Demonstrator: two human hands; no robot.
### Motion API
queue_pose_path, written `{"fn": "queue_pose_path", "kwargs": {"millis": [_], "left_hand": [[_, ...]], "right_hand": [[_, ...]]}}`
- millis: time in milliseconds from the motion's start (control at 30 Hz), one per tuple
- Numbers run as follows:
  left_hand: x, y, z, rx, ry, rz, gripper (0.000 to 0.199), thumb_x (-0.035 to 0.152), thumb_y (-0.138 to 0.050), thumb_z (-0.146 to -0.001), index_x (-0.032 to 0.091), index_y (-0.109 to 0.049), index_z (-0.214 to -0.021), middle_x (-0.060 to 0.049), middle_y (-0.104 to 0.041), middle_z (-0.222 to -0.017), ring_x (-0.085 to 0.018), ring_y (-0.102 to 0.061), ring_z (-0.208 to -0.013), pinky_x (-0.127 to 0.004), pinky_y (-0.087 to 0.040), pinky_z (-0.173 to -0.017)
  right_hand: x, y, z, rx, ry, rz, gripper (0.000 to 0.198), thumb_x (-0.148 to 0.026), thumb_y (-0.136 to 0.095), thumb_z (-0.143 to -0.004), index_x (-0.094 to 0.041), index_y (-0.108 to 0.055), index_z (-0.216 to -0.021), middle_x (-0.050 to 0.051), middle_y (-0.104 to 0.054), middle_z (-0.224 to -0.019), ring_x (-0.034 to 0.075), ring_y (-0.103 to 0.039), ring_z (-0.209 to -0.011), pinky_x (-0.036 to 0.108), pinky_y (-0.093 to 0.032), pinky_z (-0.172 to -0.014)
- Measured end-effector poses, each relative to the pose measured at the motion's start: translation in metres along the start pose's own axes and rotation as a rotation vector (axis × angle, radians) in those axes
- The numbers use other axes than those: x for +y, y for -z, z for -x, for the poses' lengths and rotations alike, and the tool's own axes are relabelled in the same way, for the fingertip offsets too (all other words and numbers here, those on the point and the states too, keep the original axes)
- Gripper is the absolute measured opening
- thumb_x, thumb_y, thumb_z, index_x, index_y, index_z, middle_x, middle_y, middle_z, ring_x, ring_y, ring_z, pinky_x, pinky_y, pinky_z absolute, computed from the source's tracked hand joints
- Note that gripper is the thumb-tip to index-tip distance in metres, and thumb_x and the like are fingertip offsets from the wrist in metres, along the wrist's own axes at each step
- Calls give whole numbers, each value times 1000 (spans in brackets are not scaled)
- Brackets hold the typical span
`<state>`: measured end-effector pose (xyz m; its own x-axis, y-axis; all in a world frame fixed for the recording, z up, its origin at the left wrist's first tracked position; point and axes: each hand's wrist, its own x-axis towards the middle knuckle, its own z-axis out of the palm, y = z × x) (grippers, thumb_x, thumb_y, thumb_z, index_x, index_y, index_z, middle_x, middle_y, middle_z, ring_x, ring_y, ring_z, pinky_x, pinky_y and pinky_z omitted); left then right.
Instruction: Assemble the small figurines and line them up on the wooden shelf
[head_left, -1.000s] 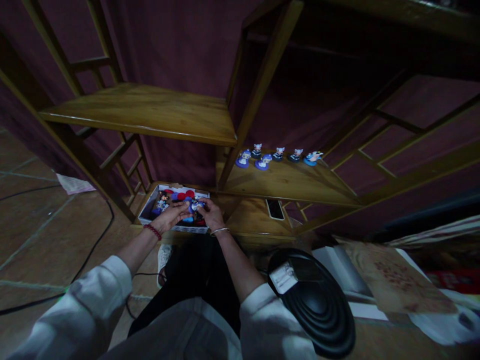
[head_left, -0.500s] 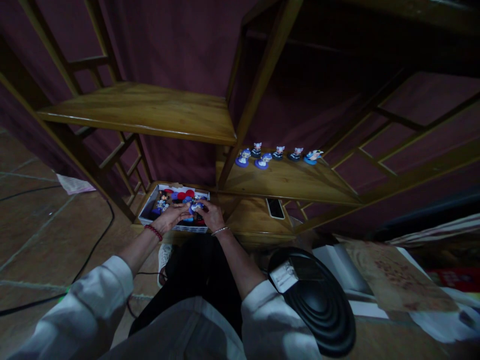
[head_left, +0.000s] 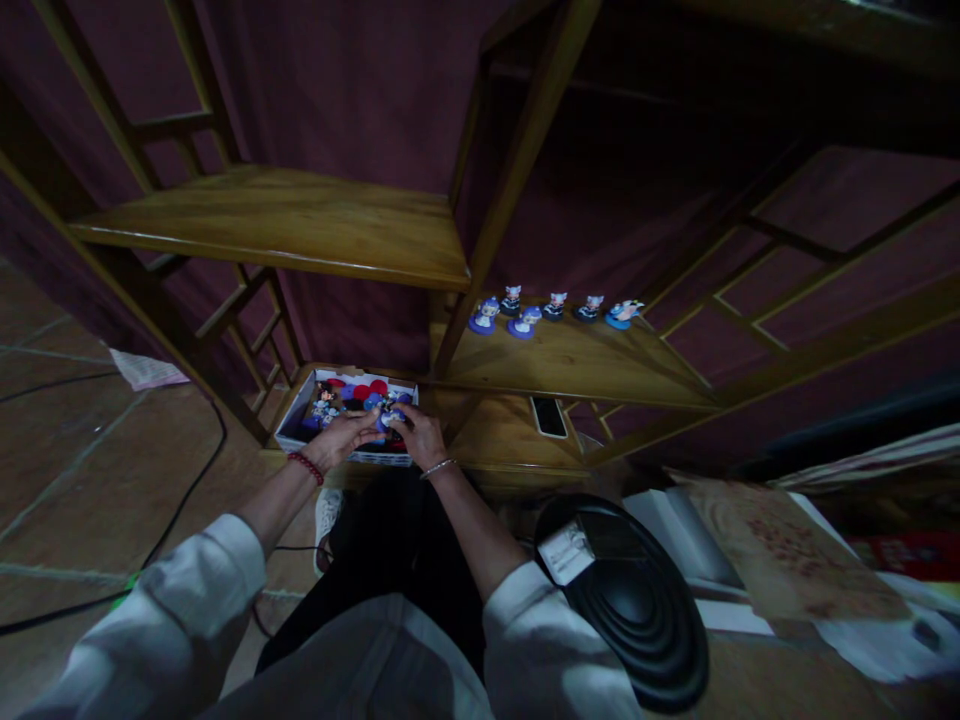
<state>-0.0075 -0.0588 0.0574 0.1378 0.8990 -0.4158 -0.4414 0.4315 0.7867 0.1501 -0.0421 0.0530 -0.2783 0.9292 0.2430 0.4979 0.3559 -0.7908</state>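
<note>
A white box (head_left: 291, 424) of small figurines and red and blue round bases sits on the lowest wooden shelf. My left hand (head_left: 343, 437) and my right hand (head_left: 421, 432) meet over the box's front part, both closed on one small blue and white figurine (head_left: 390, 410) held between their fingertips. A red bead bracelet circles my left wrist and a thin silver bracelet my right. Several finished figurines (head_left: 525, 320) on blue bases stand in a row on the middle shelf, up and to the right of my hands.
A dark phone (head_left: 549, 416) lies on the low shelf right of the box. A black ribbed object (head_left: 630, 600) with a white tag rests by my right arm. Black cables (head_left: 187, 490) cross the tiled floor at left. Papers and boxes (head_left: 780, 560) lie at right.
Both hands have stayed over the box and shifted only slightly, fingers working on the small figurine between them. The view has drifted a little.
</note>
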Motion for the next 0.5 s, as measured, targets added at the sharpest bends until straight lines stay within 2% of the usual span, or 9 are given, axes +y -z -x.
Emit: {"fn": "queue_pose_path", "kwargs": {"millis": [133,333,500], "left_hand": [[0,-2,2,21,6,32,9,18,-65,-70,10,-63,-67,-1,-62,-61,-9,-58,-60,-32,-52,-76],[-4,-3,0,12,27,96,7,14,-60,-74,10,-60,-69,-2,-61,-61,-10,-59,-63,-35,-51,-79],[-9,-7,-6,22,40,210,12,6,-52,-77,11,-56,-67,-3,-61,-62,-10,-59,-62,-39,-50,-81]], "right_hand": [[-2,3,-1,-14,34,0,22,-23,-58,-77,-26,-63,-98,-1,-64,-102,14,-59,-95,24,-43,-88],[-10,13,-6,-84,49,58,29,-21,-57,-76,-28,-60,-104,-1,-63,-106,15,-58,-95,26,-43,-87],[-10,11,-7,-88,-13,68,39,-20,-58,-75,-30,-52,-112,-2,-63,-102,15,-60,-88,27,-45,-82]]}}
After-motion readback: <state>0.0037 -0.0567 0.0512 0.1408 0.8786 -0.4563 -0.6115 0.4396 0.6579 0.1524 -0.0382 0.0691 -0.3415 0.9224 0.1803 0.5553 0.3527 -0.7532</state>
